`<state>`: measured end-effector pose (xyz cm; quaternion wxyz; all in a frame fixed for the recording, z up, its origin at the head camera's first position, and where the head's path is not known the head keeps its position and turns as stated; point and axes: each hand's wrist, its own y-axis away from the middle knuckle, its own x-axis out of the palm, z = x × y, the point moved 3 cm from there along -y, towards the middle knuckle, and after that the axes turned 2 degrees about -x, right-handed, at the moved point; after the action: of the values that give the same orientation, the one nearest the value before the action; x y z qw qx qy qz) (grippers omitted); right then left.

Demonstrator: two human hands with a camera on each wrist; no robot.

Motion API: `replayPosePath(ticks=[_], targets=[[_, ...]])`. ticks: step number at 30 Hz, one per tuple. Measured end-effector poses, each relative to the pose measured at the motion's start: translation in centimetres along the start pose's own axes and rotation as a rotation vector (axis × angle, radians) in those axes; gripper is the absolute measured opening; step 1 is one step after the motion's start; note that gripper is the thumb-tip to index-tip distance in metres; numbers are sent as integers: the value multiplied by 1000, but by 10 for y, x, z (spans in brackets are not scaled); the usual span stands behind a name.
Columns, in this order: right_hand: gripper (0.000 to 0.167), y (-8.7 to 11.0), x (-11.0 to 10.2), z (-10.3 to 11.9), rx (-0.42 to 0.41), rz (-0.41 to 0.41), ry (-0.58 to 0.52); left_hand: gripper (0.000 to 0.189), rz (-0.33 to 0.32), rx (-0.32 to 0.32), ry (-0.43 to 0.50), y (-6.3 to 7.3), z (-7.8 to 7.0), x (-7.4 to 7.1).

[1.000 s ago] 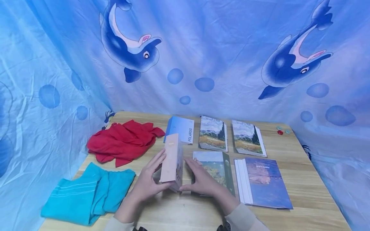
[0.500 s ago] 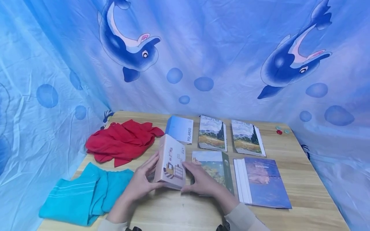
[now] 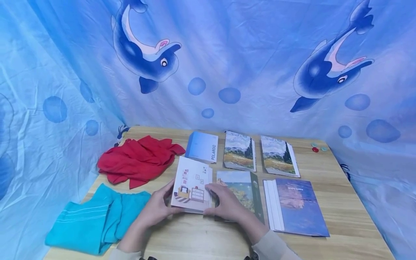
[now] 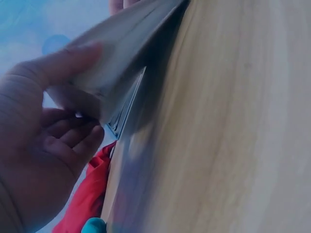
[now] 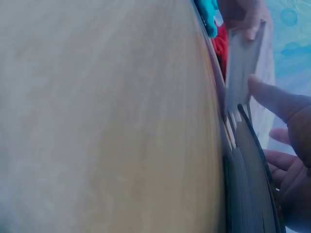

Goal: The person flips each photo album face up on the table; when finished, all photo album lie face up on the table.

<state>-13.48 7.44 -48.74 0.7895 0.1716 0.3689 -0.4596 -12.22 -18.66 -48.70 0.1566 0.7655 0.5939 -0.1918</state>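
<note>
A blue curtain with dolphins printed on it is filling the upper frame, and below it a wooden table is spreading across the bottom. At lower left a turquoise cloth is lying folded, with a crumpled red cloth just above it. A violet-blue photo album is lying at lower right, and beside it a green-spined album. Just below centre, a white album with a drawn room on its cover is resting between two hands, its near edge raised off the wood. The left hand is gripping its left side and near edge; the right hand is holding its right edge, thumb and fingers parted by the album's thickness, presumably so loose pages stay together. The right hand is also overlapping the green-spined album, leaving little room there. Two landscape-covered albums are lying above, and a blue POLAROID album is sitting directly behind, blocking the way forward. Three small discs are dotting the table's far right corner.
</note>
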Motion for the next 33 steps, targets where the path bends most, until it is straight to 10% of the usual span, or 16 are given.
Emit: replayPosePath(ticks=[22, 33], targets=[[73, 2, -8, -13, -8, 6, -52, 134, 19, -60, -232, -11, -1, 12], [62, 12, -23, -20, -56, -53, -163, 112, -32, -21, -323, -8, -7, 11]])
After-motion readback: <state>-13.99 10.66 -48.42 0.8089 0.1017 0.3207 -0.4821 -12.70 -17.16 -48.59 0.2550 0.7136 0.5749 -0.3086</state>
